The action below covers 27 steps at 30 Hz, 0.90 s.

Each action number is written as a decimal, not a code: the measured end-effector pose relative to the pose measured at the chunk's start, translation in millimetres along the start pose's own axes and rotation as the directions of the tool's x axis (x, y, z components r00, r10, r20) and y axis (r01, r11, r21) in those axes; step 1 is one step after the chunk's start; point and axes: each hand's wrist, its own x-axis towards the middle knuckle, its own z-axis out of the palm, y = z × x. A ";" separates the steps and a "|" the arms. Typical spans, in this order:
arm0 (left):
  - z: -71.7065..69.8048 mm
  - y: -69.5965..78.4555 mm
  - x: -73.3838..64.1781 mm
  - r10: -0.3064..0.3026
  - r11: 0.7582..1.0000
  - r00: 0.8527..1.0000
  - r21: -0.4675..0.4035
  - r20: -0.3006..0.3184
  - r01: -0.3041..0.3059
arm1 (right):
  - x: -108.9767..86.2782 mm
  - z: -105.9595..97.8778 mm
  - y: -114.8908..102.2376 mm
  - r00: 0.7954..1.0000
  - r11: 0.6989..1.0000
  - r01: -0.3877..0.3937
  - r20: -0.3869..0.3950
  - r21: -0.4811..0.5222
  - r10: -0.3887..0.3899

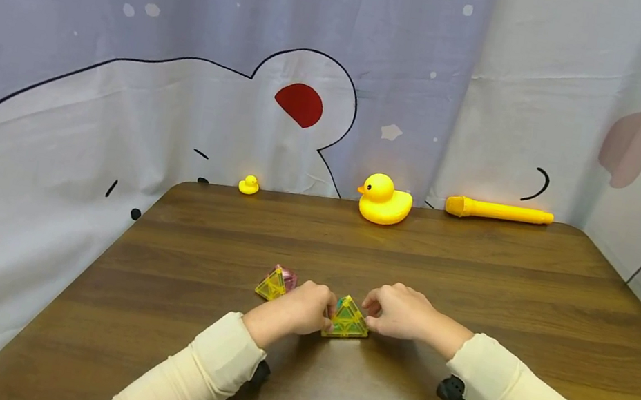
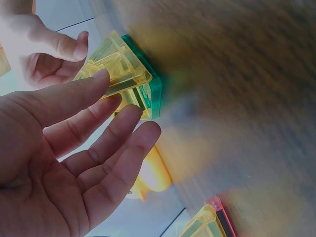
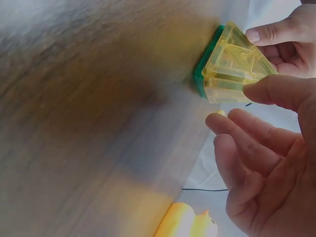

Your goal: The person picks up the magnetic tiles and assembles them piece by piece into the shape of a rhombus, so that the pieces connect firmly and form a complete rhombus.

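Observation:
A small pyramid (image 1: 347,317) of clear yellow tiles on a green base stands on the brown table (image 1: 532,296), near its front. My left hand (image 1: 303,309) is at its left side; in the left wrist view its fingers (image 2: 106,128) lie fairly straight, the topmost fingertip touching the pyramid (image 2: 123,79). My right hand (image 1: 397,310) is at the right side, with loosely spread fingers (image 3: 237,128) and its thumb against the yellow tile (image 3: 232,69). A second small pyramid (image 1: 276,282), yellow and pink, sits just left of my left hand.
Along the table's far edge stand a tiny yellow duck (image 1: 249,184), a larger yellow duck (image 1: 385,200) and a yellow tube-shaped toy (image 1: 498,211). A printed cloth hangs behind and on both sides. Both sleeves are cream-coloured.

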 end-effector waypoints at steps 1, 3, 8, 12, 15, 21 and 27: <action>0.0 -0.3 0.1 0.003 1.000 1.000 -0.002 -0.003 -0.003 | -0.3 -0.4 0.7 1.000 1.000 -0.002 0.005 -0.007 0.002; 0.0 -0.9 0.2 0.010 1.000 1.000 -0.002 -0.010 -0.010 | -0.6 -0.9 1.3 1.000 1.000 -0.006 0.019 -0.020 0.006; -0.6 -2.1 -0.7 0.020 1.000 1.000 -0.010 -0.022 -0.021 | -0.1 1.2 0.3 0.998 0.999 -0.020 0.055 -0.047 0.022; -5.4 -2.7 -2.4 0.013 0.999 1.000 -0.043 -0.028 -0.014 | 2.2 3.9 -2.5 0.998 0.999 -0.020 0.052 -0.045 0.022; -11.2 -4.1 -3.3 0.004 0.998 0.999 -0.059 -0.040 -0.007 | 4.1 4.7 -4.9 0.999 0.999 -0.026 0.039 -0.039 0.027; -21.2 -9.2 -3.9 0.002 0.997 0.996 -0.073 -0.092 -0.009 | 5.7 3.5 -8.8 0.998 0.998 -0.045 0.031 -0.044 0.046; -31.2 -14.4 -8.3 -0.055 0.995 0.990 -0.090 -0.132 0.044 | 7.7 5.1 -10.0 0.998 0.997 -0.061 0.031 -0.054 0.062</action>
